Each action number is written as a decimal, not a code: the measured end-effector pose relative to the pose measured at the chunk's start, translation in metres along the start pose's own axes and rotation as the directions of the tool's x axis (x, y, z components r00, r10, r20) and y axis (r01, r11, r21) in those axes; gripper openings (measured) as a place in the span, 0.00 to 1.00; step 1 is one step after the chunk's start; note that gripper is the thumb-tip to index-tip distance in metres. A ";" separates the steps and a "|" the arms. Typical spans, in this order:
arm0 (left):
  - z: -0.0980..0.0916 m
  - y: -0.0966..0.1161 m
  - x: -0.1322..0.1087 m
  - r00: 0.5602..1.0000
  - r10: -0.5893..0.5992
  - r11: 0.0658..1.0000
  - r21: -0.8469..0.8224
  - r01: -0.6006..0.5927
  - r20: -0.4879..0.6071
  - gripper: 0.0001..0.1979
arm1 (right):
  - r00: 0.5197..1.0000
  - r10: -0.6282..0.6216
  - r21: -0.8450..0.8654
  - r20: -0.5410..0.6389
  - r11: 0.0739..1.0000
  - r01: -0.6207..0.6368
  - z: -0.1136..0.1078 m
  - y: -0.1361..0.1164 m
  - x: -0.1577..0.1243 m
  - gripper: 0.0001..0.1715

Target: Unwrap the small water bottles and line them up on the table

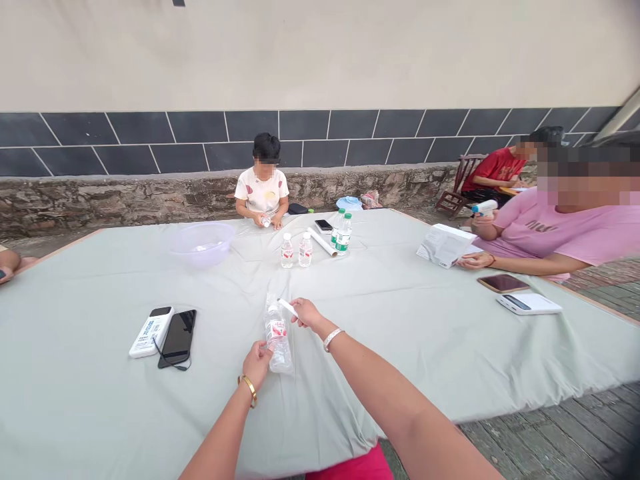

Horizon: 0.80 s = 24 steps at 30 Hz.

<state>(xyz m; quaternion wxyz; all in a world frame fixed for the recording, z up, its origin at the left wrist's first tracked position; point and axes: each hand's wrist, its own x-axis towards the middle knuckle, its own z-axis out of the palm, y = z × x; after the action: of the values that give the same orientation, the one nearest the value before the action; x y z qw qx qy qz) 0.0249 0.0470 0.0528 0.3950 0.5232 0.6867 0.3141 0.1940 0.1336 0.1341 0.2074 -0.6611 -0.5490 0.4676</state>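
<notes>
Toward the near edge of a cloth-covered table (85,280), a person's left hand (257,364) gripped a water bottle (277,331) sheathed in clear plastic film (283,360), while the right hand (307,313) pinched a white strip (287,307) at its top. Open cloth separated the bottle from a black smartphone (177,339) and white power bank (151,331); a co-worker (545,230) sat at the table's right edge.

Soft, flat daylight all over, only faint shadow beneath the left hand (257,363), no glare! Heavy wide-angle bowing along the tablecloth edge (65,245). Sharp nearly everywhere.
</notes>
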 end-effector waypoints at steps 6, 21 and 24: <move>0.001 -0.010 0.002 0.997 0.023 0.999 -0.046 -0.019 0.073 0.25 | 0.998 0.046 -0.015 0.037 0.999 -0.045 0.004 0.014 -0.017 0.14; -0.005 -0.005 0.002 0.996 0.006 0.999 -0.051 -0.001 0.092 0.23 | 0.923 -0.111 -0.075 0.368 0.986 0.148 -0.017 0.071 -0.139 0.19; -0.005 0.000 0.000 0.997 0.004 0.999 -0.044 -0.001 0.075 0.23 | 0.906 -0.095 -0.073 0.412 0.988 0.136 -0.031 0.069 -0.136 0.17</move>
<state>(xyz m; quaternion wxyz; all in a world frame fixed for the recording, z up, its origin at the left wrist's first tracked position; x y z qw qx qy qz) 0.0205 0.0466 0.0550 0.4315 0.5267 0.6636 0.3098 0.2626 -0.0059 0.1479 0.0826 -0.5250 -0.6409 0.5539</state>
